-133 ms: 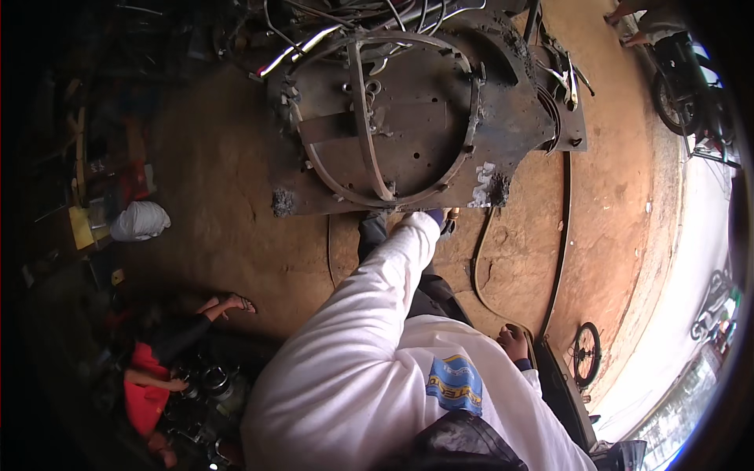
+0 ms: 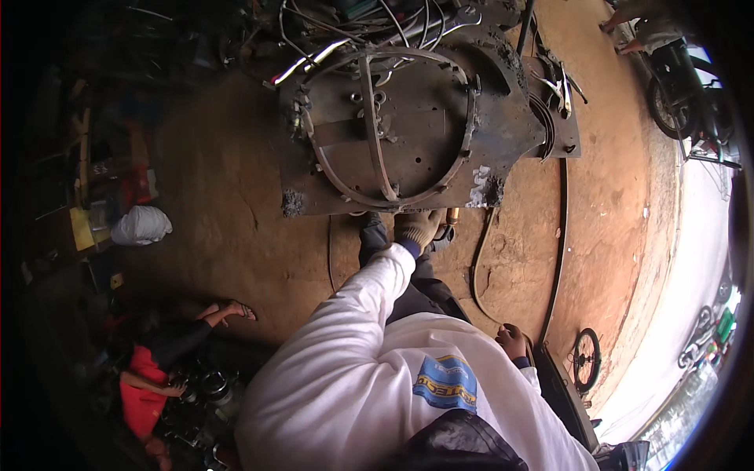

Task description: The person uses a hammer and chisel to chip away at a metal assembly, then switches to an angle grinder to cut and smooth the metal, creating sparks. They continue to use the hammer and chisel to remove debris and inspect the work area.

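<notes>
My left hand (image 2: 419, 226), in a grey-brown knit glove, is at the near edge of a dark steel tabletop (image 2: 330, 188). Its fingertips are partly hidden beside that edge, so I cannot tell what they hold. Just right of it is a brass-coloured fitting (image 2: 452, 216). On the steel top lies a round metal frame (image 2: 469, 133) with a curved bar (image 2: 371, 118) across its middle. Low at my right side, my bare right hand (image 2: 512, 342) has its fingers curled; whatever is in them cannot be made out. A hose (image 2: 477, 267) runs down close to it.
Rods and a wrench (image 2: 463, 22) clutter the table's far side; locking pliers (image 2: 564, 90) lie on its right. A dark cable (image 2: 561, 243) crosses the floor. At lower left a person in red (image 2: 143, 385) sits beside machine parts. A motorcycle (image 2: 671, 94) stands at far right.
My left hand has drawn back slightly toward me and left, so the glove now shows at the table edge. The brass-coloured fitting is in plainer sight. My right hand stays put.
</notes>
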Available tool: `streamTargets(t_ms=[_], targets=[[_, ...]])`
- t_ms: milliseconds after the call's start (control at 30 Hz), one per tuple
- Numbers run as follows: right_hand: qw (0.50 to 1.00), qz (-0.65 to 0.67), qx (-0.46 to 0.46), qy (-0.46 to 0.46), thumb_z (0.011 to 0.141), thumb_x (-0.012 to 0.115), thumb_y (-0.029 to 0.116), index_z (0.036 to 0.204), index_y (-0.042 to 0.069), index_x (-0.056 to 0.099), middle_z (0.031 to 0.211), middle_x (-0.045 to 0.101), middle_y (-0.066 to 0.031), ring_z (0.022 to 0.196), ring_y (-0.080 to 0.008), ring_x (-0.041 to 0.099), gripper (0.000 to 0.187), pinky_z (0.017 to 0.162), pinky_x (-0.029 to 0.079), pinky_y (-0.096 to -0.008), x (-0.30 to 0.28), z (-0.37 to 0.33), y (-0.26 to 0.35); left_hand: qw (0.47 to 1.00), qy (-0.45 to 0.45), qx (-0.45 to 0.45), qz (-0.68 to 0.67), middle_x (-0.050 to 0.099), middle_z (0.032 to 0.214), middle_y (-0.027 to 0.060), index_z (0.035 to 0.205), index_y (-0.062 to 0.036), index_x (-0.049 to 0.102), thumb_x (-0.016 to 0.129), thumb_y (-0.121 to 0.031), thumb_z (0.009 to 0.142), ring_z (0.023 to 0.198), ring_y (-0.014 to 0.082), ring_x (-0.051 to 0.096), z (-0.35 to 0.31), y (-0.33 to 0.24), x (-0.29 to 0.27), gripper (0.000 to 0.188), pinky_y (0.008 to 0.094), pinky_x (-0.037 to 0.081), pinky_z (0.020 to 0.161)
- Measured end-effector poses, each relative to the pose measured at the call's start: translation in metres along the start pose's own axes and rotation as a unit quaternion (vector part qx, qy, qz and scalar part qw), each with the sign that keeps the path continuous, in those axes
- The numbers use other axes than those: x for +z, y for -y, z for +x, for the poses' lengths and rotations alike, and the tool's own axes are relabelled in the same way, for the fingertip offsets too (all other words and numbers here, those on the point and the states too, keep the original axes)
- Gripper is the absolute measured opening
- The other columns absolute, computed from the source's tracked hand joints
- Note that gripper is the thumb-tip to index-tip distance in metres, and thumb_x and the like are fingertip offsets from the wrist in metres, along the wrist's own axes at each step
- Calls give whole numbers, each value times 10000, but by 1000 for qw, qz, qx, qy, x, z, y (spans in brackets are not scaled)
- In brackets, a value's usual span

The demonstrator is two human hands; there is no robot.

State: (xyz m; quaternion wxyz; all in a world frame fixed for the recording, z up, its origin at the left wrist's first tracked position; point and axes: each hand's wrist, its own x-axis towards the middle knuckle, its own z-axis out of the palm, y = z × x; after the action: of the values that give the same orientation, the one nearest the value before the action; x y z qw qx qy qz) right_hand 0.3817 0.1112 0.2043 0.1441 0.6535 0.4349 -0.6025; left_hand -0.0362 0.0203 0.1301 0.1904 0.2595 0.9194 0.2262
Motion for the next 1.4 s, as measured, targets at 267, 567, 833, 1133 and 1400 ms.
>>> streamTargets(t_ms=[267, 567, 833, 1133, 1400], targets=[[992, -119, -34, 25, 884, 645, 328, 1173, 29, 553, 893, 645, -79, 730, -152, 623, 426, 531, 457, -269, 18, 6, 27, 976, 158, -141, -51, 682, 978, 136, 1045, -70, 629, 699, -332, 788, 914, 297, 657, -89, 80, -89, 374, 382, 515, 805], [992, -100, -67, 26, 883, 651, 342, 1160, 31, 562, 892, 657, -84, 715, -149, 624, 426, 521, 464, -282, 37, 28, 45, 947, 164, -253, -112, 641, 1155, 126, 1225, -110, 582, 662, -414, 805, 1075, 280, 607, -99, 112, -159, 525, 362, 472, 926], [986, -135, -85, -47, 880, 664, 334, 1165, 23, 558, 853, 636, -47, 712, -147, 625, 435, 521, 461, -285, 76, -17, 72, 961, 27, -257, -97, 674, 1026, 127, 1111, -94, 635, 660, -355, 834, 956, 274, 646, -90, 185, -206, 382, 363, 505, 837], [967, -188, -158, -73, 884, 643, 327, 1137, -30, 588, 961, 681, -151, 806, -201, 662, 441, 698, 530, -320, 131, -34, 20, 916, -364, 40, -162, 696, 948, 123, 1007, -83, 676, 662, -162, 868, 853, 254, 672, -12, 194, -304, 160, 339, 528, 774], [981, -119, -106, -106, 888, 656, 349, 1152, -2, 572, 934, 662, -123, 738, -174, 636, 447, 604, 495, -301, 211, -92, 80, 930, -209, 246, -176, 684, 989, 124, 1016, -65, 670, 675, -176, 856, 917, 286, 659, 52, 119, -365, 195, 361, 525, 805]])
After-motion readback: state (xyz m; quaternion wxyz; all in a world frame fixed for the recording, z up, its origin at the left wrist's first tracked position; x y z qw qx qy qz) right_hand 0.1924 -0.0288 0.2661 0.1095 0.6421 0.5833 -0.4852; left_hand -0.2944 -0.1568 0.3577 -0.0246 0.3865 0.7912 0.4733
